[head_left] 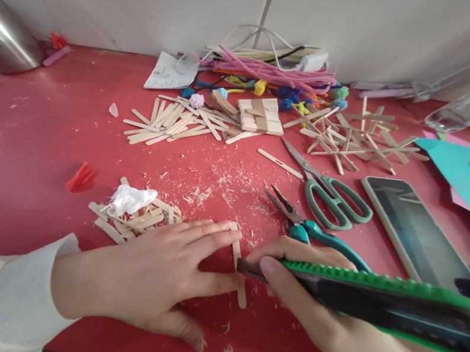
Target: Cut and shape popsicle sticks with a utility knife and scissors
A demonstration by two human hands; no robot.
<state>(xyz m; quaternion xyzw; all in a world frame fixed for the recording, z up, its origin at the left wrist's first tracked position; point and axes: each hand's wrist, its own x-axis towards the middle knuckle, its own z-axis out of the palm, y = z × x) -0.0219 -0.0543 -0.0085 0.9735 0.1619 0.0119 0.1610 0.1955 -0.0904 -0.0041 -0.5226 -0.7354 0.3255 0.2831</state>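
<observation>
My left hand [169, 273] lies flat on the red table with its fingers spread. Its fingertips press on a wooden craft stick [236, 252], which stays down on the tabletop. From the right, my right hand [311, 285] grips a green and black utility knife [380, 302]. The tip of the knife touches the middle of the stick, between two fingers of my left hand. Under and behind the left hand sits a small pile of cut stick pieces [137, 223], topped by a crumpled white scrap [131, 201].
Needle-nose pliers [316, 231], scissors [334, 199] and a phone [419, 231] lie beyond my right hand. Wood shavings [215, 185] cover the middle. Loose sticks [176, 121], pink pipe cleaners [270, 71] and coloured paper [457, 165] are farther back. A metal flask [1, 35] stands left.
</observation>
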